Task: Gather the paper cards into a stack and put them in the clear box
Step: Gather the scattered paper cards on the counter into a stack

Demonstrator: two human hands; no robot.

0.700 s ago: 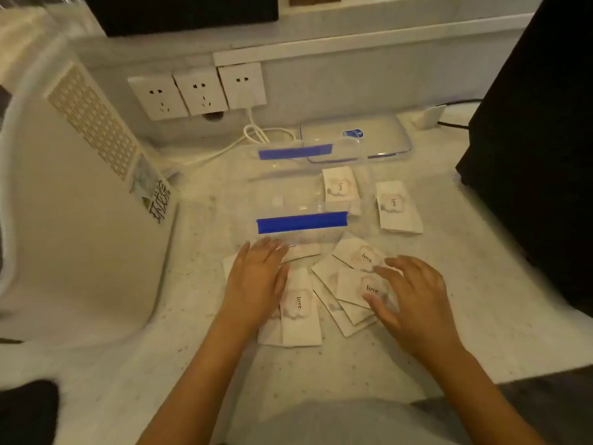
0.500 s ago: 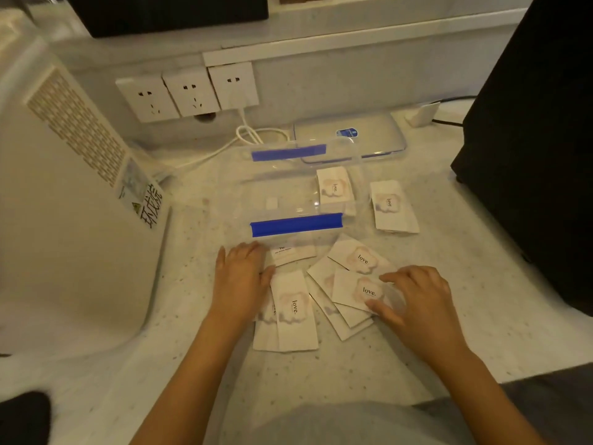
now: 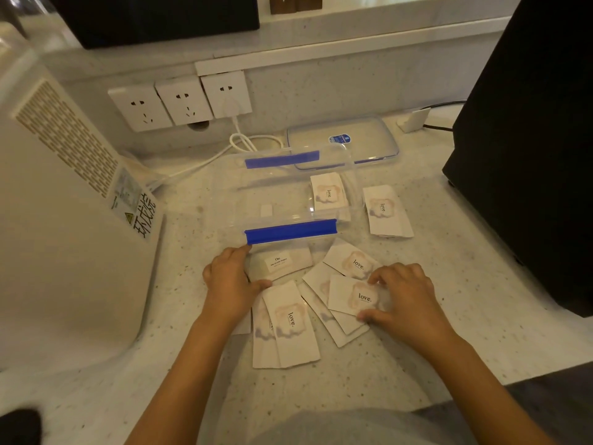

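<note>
The clear box (image 3: 224, 200) with two blue clips stands open in the middle of the counter. One paper card (image 3: 329, 195) shows through its right end, and another card (image 3: 386, 210) lies just right of the box. Several "love" cards (image 3: 348, 263) are fanned out in front of it, with a small labelled card (image 3: 279, 263) by the near blue clip (image 3: 290, 231). My left hand (image 3: 229, 281) rests flat on the left cards (image 3: 292, 322). My right hand (image 3: 404, 297) pinches the top "love" card (image 3: 351, 297) by its edges.
The box's lid (image 3: 343, 141) lies behind the box. A white appliance (image 3: 64, 220) fills the left side and a black appliance (image 3: 529, 155) the right. Wall sockets (image 3: 179, 102) with a white cable (image 3: 244, 142) are at the back.
My left hand has slid left off the cards, uncovering the small labelled card. My right hand has curled its finger and thumb around the top "love" card.
</note>
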